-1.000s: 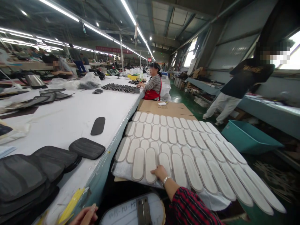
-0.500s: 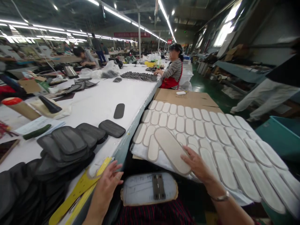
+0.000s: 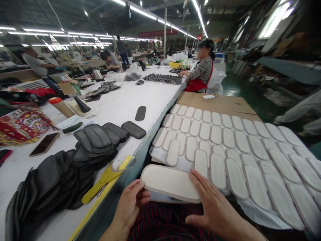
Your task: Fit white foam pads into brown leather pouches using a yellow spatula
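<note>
A long cream oval pad (image 3: 170, 182) with a grey edge lies crosswise in front of me, above the pale board (image 3: 163, 196) on my lap. That board shows only as a strip under the pad's near edge. My left hand (image 3: 131, 204) pinches the pad's left end between thumb and fingers. At its right end, my right hand (image 3: 213, 204) has its fingers over the far edge, with the thumb apart on the near side. Beyond, rows of similar cream pads (image 3: 216, 134) cover the surface to the right, some overlapping.
Stacks of dark grey oval pads (image 3: 50, 170) lean on the white table (image 3: 120, 107) at left. Close to its edge is a yellow strip (image 3: 105, 179). A phone (image 3: 44, 144) and a red patterned bag (image 3: 25, 125) lie farther left. A co-worker (image 3: 200, 72) sits beyond the cardboard (image 3: 220, 105).
My right hand has brought the cream pad from the rows to above the hinged board, turning it crosswise. My left hand has closed on its left end. The view has swung left.
</note>
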{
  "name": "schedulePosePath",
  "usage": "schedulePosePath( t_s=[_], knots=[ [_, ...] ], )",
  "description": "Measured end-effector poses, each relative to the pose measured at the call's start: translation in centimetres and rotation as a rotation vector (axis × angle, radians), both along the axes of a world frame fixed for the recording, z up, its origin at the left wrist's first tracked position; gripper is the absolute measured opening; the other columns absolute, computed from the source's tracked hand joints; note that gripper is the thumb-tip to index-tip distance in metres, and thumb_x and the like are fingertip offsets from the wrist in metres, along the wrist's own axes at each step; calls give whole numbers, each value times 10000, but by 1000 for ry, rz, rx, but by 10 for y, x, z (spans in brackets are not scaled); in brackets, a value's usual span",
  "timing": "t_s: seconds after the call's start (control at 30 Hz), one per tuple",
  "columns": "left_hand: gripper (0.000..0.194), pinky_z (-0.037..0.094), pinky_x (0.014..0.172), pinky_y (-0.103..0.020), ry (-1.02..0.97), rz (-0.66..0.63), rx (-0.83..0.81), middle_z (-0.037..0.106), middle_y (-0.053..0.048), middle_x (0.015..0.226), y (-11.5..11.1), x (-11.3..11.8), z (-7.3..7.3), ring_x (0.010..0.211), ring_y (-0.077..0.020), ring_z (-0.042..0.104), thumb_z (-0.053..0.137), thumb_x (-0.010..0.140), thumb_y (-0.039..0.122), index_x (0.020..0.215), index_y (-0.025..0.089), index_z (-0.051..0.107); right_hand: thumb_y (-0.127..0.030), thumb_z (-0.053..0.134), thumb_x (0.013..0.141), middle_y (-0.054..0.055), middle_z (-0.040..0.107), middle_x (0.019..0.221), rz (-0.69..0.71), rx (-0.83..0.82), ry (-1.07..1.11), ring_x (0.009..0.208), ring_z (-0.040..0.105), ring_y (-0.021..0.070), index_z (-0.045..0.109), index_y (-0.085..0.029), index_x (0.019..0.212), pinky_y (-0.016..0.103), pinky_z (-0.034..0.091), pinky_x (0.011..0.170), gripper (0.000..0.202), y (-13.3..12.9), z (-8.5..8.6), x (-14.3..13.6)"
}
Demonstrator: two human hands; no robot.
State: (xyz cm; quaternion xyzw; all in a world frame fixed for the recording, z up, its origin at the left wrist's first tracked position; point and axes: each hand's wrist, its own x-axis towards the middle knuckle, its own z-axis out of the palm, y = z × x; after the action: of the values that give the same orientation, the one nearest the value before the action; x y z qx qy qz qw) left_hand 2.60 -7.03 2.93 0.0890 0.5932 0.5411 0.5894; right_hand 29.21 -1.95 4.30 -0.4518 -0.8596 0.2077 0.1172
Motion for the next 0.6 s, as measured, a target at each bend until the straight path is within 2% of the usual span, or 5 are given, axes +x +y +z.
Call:
schedulePosePath(
  t_s=[0.17, 0.3, 0.4, 0.5, 0.6],
  knots=[
    [289, 475, 436, -178, -14, -210, 49, 635, -25, 719, -30, 1, -4, 503, -83, 575, 636, 739, 414, 813, 137, 599, -554, 584, 716, 165, 430, 1322, -62, -79, 5, 1220, 406, 292, 378, -121, 1335, 439, 361, 1016, 784, -1, -16, 7],
    [302, 424, 434, -181, 56, -128, 84, 603, 0, 653, -44, -3, -19, 489, -75, 519, 589, 771, 444, 802, 144, 596, -551, 582, 713, 166, 455, 1280, -83, -183, 37, 1182, 446, 279, 441, -106, 1278, 422, 367, 1010, 733, 2, -31, 9],
    [272, 413, 476, -176, 312, 31, 130, 565, 34, 645, -43, -12, -31, 523, -70, 495, 578, 783, 433, 858, 173, 597, -543, 611, 686, 163, 468, 1263, -65, -209, 75, 1164, 460, 287, 487, -115, 1234, 426, 375, 1000, 706, 4, -40, 5],
    [360, 460, 739, -201, 588, 165, 134, 621, -5, 933, -35, -19, -40, 844, -115, 579, 576, 784, 431, 1077, 223, 548, -528, 614, 694, 161, 480, 1241, -59, -206, 97, 1150, 468, 284, 502, -120, 1213, 430, 379, 995, 669, 9, -46, 1],
    [512, 357, 999, -321, 592, 28, 83, 489, -82, 1296, -25, -16, -46, 1216, -203, 430, 563, 787, 441, 1231, 215, 443, -524, 624, 692, 159, 477, 1238, -29, -187, 116, 1153, 460, 289, 500, -129, 1211, 443, 374, 1001, 664, 15, -50, -2]
  ],
)
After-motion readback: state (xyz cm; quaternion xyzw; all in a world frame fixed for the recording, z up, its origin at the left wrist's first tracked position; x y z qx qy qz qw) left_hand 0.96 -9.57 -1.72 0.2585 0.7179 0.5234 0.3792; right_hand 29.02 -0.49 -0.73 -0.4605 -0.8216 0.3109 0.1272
